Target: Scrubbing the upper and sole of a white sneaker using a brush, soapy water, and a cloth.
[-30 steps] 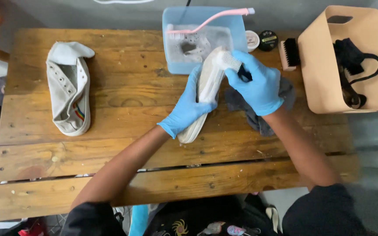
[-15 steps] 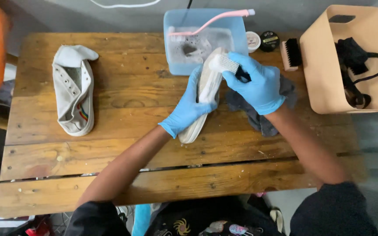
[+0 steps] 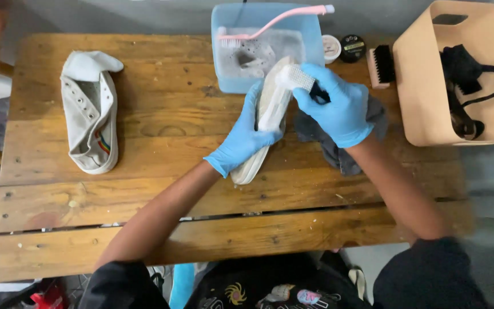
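**Scrubbing the held shoe: grip and stroke control**

The right hand (image 3: 338, 109) is closed around a small brush (image 3: 297, 77), its white bristles pressed against the toe end of the shoe (image 3: 267, 114). The left hand (image 3: 246, 134) is wrapped around the shoe from its left side, fingers across the upper, holding it tilted with the sole edge resting on the surface (image 3: 161, 189).

1. Judged from this grip, short strokes along the shoe's length suit best; the left hand should brace against each push so the shoe does not slide.
2. Keep the bristles flat on the fabric, not on their edge.
3. The tub (image 3: 315, 46) of cloudy water sits just beyond both hands, touching or nearly touching the toe; a pink toothbrush (image 3: 275, 23) lies across its rim. A wide stroke could knock either.

Under the right hand lies a dark cloth (image 3: 338, 151). Right of it stand 2 small tins (image 3: 341, 48), a wooden brush (image 3: 379, 66) and a tan box (image 3: 424, 86). A 2nd shoe (image 3: 90, 111) lies well to the left.
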